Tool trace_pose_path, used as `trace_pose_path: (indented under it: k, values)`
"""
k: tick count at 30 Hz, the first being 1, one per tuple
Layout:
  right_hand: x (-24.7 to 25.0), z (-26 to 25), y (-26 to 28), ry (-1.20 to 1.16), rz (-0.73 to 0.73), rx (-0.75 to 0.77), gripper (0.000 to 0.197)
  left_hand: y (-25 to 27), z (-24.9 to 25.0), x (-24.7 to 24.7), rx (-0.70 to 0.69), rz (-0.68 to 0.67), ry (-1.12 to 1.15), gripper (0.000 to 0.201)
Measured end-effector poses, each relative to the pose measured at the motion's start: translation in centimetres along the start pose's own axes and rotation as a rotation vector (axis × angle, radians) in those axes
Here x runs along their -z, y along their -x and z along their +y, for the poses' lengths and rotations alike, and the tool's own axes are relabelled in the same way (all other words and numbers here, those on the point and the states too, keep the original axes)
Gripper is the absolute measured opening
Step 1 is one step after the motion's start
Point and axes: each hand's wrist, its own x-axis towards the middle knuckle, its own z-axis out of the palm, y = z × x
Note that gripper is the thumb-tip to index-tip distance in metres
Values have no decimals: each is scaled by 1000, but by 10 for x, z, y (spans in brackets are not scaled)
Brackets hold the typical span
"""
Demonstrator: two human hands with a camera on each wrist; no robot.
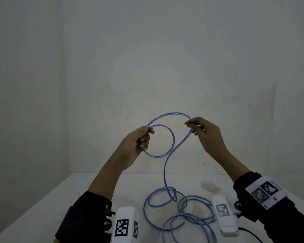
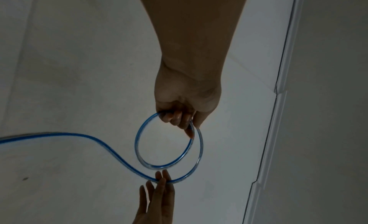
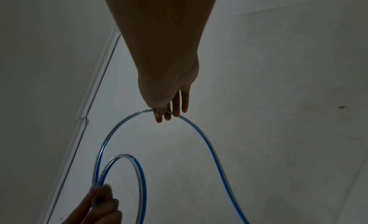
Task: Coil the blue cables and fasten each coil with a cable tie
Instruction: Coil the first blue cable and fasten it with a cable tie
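Observation:
A blue cable (image 1: 167, 162) rises from loose loops (image 1: 182, 211) on the white table to both raised hands. My left hand (image 1: 139, 141) grips one small finished loop (image 1: 165, 139) at its left side; in the left wrist view its fingers (image 2: 179, 117) curl round the loop (image 2: 139, 142). My right hand (image 1: 198, 128) pinches the cable a little further along, at the top of a wider arc (image 1: 170, 114); the right wrist view shows the fingertips (image 3: 161, 115) on the cable (image 3: 201, 139), and the left hand (image 3: 101, 200) below. No cable tie is visible.
The white table (image 1: 60, 199) stands against a plain grey wall (image 1: 147, 58). A faint stain (image 1: 210, 187) marks the tabletop at the right. White marker-tagged wrist cameras (image 1: 125, 225) (image 1: 223, 214) sit low in the head view, with a black lead (image 1: 251, 234).

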Motion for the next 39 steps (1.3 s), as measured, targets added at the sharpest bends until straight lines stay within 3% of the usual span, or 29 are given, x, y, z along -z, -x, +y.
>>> trace_pose_path:
  k: [5,9,16,21,24,26,29,33,39]
  values:
    - [-4,10,28,26,-49,-50,20,2,-8,-4,27,31,62,27]
    - [-4,16,45,-48,-94,-122,16,-1,-12,-7,-49,104,120,25]
    - [-16,42,83,56,-440,-301,9,-11,-21,-12,-73,240,267,26]
    - [-27,50,111,-41,-467,-497,12,-13,-30,-8,-92,301,345,27]
    - [-30,48,118,-52,-558,-535,8,-16,-23,-5,-148,319,378,27]
    - [-32,50,122,-17,-640,-533,19,-19,-18,-4,-183,328,384,27]
    - [-36,48,128,-106,-648,-616,4,-22,-18,-4,-209,349,355,26]
    - [-38,40,135,-225,-675,-710,2,-22,-37,-7,-185,422,332,26]
    - [-37,31,157,-201,-825,-801,24,-18,-68,-17,-109,483,349,27]
